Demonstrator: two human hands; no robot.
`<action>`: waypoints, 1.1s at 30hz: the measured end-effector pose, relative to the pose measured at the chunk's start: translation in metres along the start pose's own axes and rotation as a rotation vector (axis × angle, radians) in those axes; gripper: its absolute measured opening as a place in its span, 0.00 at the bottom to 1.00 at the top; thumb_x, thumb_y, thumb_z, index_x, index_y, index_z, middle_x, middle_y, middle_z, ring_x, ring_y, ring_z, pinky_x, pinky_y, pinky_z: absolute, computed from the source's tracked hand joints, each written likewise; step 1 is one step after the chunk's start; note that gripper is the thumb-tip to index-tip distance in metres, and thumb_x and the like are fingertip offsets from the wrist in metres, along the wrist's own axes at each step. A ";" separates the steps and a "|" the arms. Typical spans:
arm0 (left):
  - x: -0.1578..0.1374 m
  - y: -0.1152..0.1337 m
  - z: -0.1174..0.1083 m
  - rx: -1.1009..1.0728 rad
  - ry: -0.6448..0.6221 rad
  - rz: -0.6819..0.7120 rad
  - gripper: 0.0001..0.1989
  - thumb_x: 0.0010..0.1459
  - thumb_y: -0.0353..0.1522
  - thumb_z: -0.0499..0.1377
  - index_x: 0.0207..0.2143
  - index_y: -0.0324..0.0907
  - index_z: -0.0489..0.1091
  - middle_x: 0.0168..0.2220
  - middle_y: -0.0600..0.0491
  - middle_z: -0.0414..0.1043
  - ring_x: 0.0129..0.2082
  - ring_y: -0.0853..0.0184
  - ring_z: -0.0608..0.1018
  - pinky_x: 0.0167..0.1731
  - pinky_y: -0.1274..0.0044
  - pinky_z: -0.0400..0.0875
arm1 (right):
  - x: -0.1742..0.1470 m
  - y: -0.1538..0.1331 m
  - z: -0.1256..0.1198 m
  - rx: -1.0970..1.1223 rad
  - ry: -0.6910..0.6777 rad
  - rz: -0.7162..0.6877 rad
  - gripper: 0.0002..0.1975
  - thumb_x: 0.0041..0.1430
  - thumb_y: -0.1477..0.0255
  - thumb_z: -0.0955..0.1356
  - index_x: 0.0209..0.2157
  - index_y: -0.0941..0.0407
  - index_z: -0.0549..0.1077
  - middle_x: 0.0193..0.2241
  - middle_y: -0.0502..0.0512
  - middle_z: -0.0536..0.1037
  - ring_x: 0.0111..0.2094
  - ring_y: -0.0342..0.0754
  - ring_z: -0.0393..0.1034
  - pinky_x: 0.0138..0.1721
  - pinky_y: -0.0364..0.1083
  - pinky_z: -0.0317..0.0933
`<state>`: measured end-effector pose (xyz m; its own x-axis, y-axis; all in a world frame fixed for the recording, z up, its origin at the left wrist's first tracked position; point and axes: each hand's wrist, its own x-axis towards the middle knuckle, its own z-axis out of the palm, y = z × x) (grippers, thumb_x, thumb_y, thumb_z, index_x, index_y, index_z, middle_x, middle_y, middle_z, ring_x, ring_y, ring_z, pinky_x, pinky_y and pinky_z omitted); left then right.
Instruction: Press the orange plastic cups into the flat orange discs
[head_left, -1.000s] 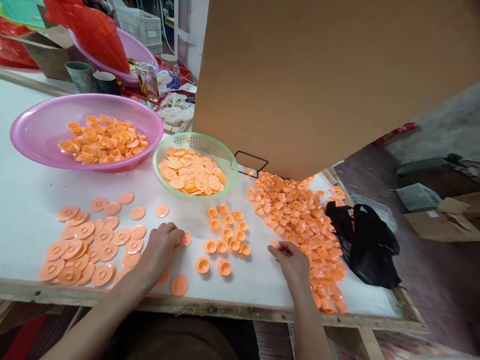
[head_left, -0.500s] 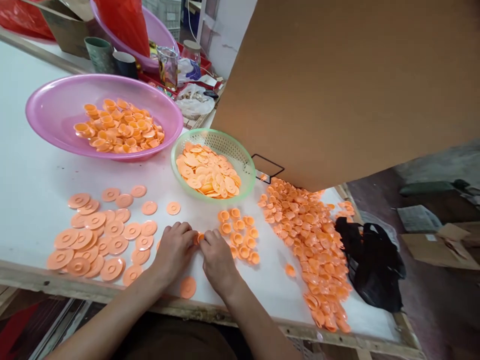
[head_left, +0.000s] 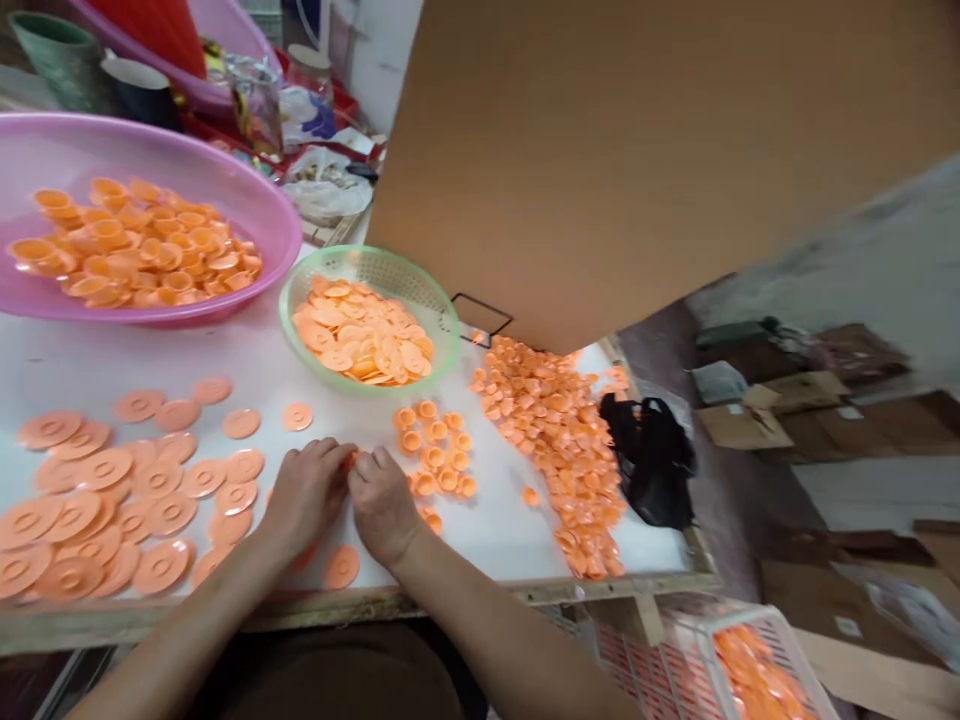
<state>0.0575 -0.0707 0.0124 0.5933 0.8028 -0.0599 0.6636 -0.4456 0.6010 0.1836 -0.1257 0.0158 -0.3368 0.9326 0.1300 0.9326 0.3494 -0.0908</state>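
Note:
Near the table's front edge, my left hand (head_left: 309, 495) and my right hand (head_left: 384, 505) meet, fingers pinched together. Between their fingertips shows a bit of a small orange plastic cup (head_left: 352, 458), mostly hidden by the fingers. A flat orange disc (head_left: 343, 566) lies just below the hands. To the left, many orange discs with raised rings (head_left: 105, 468) are spread out, some overlapping. Right of my right hand stands a group of small orange cups (head_left: 433, 457). Beyond them is a large heap of orange cups (head_left: 555, 450).
A pink basin (head_left: 277, 225) of assembled-looking orange pieces stands back left. Beside it is a green colander (head_left: 448, 345) with orange discs. A big cardboard sheet (head_left: 600, 150) rises behind. At the right lie a black bag (head_left: 649, 460) and, below table level, a crate (head_left: 802, 660) of orange parts.
The view has swung to the right, so the table things sit further left and the crate has come into sight. Both hands remain together at the small orange cup.

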 end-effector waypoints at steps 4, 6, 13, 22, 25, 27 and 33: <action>0.008 0.002 0.004 0.067 -0.051 -0.047 0.10 0.57 0.30 0.54 0.41 0.44 0.72 0.38 0.51 0.74 0.39 0.61 0.74 0.34 0.73 0.59 | -0.010 0.016 -0.021 0.133 0.040 0.086 0.13 0.56 0.83 0.63 0.41 0.60 0.74 0.35 0.58 0.74 0.38 0.51 0.65 0.40 0.48 0.64; 0.006 0.007 0.008 0.089 -0.050 -0.053 0.08 0.57 0.33 0.56 0.39 0.45 0.72 0.39 0.51 0.74 0.39 0.60 0.74 0.34 0.72 0.59 | -0.040 0.039 -0.036 0.239 0.184 0.254 0.17 0.56 0.83 0.62 0.44 0.56 0.74 0.40 0.57 0.74 0.43 0.49 0.66 0.44 0.47 0.64; 0.005 -0.022 -0.002 -0.025 0.211 -0.018 0.14 0.59 0.34 0.55 0.47 0.43 0.70 0.44 0.47 0.72 0.43 0.60 0.73 0.42 0.71 0.65 | -0.192 0.147 -0.037 -0.003 0.312 1.040 0.18 0.52 0.65 0.65 0.40 0.60 0.78 0.40 0.66 0.73 0.44 0.61 0.66 0.48 0.60 0.60; 0.010 -0.032 -0.013 0.106 0.193 0.095 0.13 0.58 0.25 0.51 0.34 0.44 0.75 0.43 0.47 0.71 0.42 0.58 0.70 0.40 0.68 0.66 | -0.141 0.127 -0.053 0.750 0.470 1.317 0.26 0.44 0.51 0.71 0.35 0.59 0.76 0.20 0.52 0.74 0.18 0.49 0.69 0.20 0.48 0.66; -0.011 -0.022 0.006 -0.012 0.126 0.144 0.13 0.54 0.25 0.55 0.40 0.44 0.74 0.45 0.48 0.70 0.43 0.59 0.70 0.41 0.69 0.68 | -0.092 0.092 -0.067 1.054 0.401 1.169 0.20 0.45 0.54 0.73 0.29 0.58 0.75 0.20 0.51 0.76 0.19 0.47 0.72 0.22 0.45 0.68; -0.021 -0.021 0.013 -0.048 0.142 0.108 0.17 0.53 0.26 0.57 0.46 0.43 0.72 0.47 0.47 0.69 0.45 0.58 0.69 0.42 0.69 0.68 | -0.062 0.065 -0.071 1.247 0.240 1.027 0.17 0.46 0.59 0.74 0.30 0.58 0.76 0.23 0.52 0.78 0.23 0.48 0.75 0.29 0.46 0.71; -0.025 -0.027 0.008 -0.053 0.122 0.094 0.07 0.54 0.28 0.60 0.37 0.41 0.74 0.39 0.48 0.69 0.39 0.61 0.70 0.38 0.70 0.67 | -0.013 0.005 -0.047 0.920 0.073 0.563 0.06 0.57 0.70 0.70 0.28 0.54 0.79 0.33 0.53 0.73 0.34 0.46 0.71 0.37 0.46 0.67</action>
<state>0.0286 -0.0818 -0.0085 0.5898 0.8021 0.0940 0.5806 -0.5021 0.6410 0.1985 -0.1403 0.0602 0.1465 0.9835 -0.1062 0.4852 -0.1650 -0.8587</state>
